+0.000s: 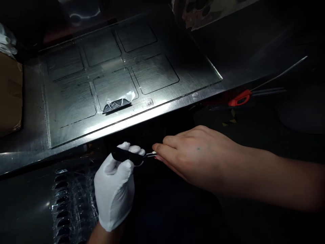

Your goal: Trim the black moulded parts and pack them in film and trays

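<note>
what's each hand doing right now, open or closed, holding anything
Left hand, gloved: closed on a black piece
Right hand, bare: closed on a thin tool, mostly hidden

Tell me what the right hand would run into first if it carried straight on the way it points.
The black piece in the gloved left hand. The right hand's thin tool already points at its near edge; whether they touch is unclear.
</note>
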`<state>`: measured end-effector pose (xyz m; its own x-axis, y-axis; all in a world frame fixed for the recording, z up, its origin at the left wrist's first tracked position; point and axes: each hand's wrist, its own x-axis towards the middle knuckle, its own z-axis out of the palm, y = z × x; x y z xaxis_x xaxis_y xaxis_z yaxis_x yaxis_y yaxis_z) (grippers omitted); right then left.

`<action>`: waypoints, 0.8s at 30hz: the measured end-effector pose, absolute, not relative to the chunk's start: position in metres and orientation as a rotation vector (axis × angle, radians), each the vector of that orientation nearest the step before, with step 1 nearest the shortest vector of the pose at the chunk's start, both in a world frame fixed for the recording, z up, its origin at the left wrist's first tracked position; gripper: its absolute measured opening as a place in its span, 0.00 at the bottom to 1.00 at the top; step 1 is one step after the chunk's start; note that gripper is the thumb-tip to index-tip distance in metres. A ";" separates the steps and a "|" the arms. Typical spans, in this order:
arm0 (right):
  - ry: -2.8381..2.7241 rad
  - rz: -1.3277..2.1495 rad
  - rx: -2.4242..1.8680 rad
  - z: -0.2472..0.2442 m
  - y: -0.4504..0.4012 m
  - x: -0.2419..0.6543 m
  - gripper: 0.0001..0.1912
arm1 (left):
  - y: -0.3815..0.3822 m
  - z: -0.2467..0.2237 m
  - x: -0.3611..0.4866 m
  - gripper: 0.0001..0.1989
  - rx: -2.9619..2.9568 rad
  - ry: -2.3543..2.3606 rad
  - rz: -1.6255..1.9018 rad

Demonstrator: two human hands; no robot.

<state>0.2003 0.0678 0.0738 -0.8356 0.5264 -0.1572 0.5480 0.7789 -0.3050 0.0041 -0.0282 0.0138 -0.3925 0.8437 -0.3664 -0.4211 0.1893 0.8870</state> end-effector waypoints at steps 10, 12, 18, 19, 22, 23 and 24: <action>3.117 -0.606 1.032 0.069 0.085 0.211 0.15 | -0.020 0.013 0.003 0.13 0.321 1.083 1.496; 3.213 -0.475 1.229 0.062 0.111 0.224 0.18 | -0.016 0.014 0.001 0.14 0.263 0.952 1.465; 3.098 -0.117 1.811 0.019 0.202 0.249 0.20 | -0.010 0.018 0.005 0.14 0.239 0.826 1.436; 3.109 -0.143 1.871 0.014 0.210 0.250 0.20 | -0.009 0.019 0.007 0.14 0.243 0.830 1.435; 3.263 -0.207 1.985 0.009 0.208 0.250 0.17 | -0.006 0.021 0.013 0.14 0.262 0.880 1.417; 3.341 -0.207 2.031 0.010 0.198 0.252 0.16 | -0.006 0.020 0.013 0.14 0.269 0.907 1.415; 3.424 -0.213 2.084 0.010 0.183 0.255 0.15 | -0.004 0.019 0.013 0.14 0.274 0.943 1.420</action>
<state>0.2546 0.1834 0.0097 -0.2002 0.7683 0.6080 0.6870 0.5525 -0.4719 0.0129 -0.0043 0.0187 -0.1259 0.9129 -0.3883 -0.7124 0.1891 0.6758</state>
